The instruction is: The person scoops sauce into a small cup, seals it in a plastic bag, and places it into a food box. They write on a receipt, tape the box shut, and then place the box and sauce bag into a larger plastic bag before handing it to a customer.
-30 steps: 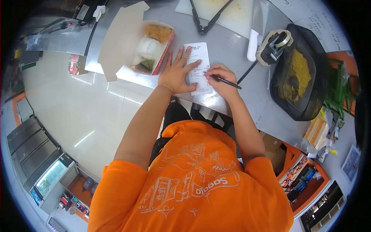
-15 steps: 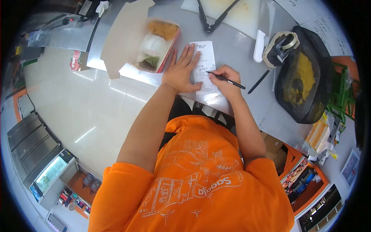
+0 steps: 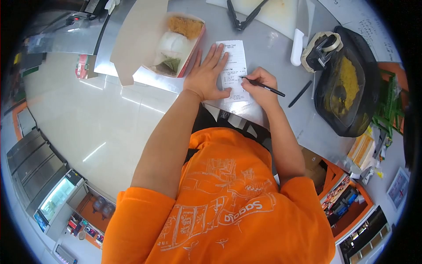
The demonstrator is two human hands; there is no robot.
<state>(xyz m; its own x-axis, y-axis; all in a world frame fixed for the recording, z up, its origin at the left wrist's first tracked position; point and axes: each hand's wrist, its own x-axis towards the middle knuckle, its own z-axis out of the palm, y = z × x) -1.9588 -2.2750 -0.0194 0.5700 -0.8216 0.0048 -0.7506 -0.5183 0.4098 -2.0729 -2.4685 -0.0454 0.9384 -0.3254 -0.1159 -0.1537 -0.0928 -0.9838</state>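
Observation:
A printed paper receipt (image 3: 235, 66) lies on the metal table (image 3: 281, 57). My left hand (image 3: 205, 78) is spread flat with fingers apart, its fingertips at the receipt's left edge. In my right hand (image 3: 262, 86) is a black pen (image 3: 268, 88), its tip on or just over the printed lines in the receipt's lower half. Left of my left hand stands an open food box (image 3: 197, 43) holding a fried piece (image 3: 184, 27), white rice (image 3: 172, 45) and some green leaf (image 3: 170, 63). The pen's cap (image 3: 300, 93) lies to the right of my right hand.
Black tongs (image 3: 239, 22) lie beyond the receipt, near a white cutting board (image 3: 272, 15). A white-handled knife (image 3: 298, 46), a tape dispenser (image 3: 321, 50) and a black container with yellow food (image 3: 347, 88) are on the right.
The pen tip and my right hand have shifted slightly right and up over the receipt. The whole view has shifted a little. My left hand keeps its spread pose.

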